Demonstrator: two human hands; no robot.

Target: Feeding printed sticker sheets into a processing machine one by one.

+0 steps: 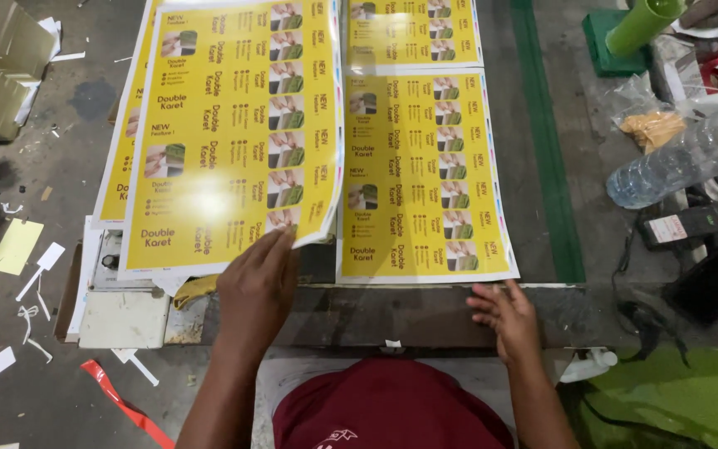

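Pinching the top sheet (234, 137) by its near right corner, our left hand (257, 287) lifts it off the stack (118, 158). We should keep it bowed, not creased. Our right hand (504, 314) rests open on the bench (392, 316), below the flat sheet (421, 175).

left hand (255, 283) under glossy yellow printed sheet (234, 125) (corner lifted)

Bright overhead light, white glare on glossy yellow sheet (234, 125), dim floor edges, sharp focus
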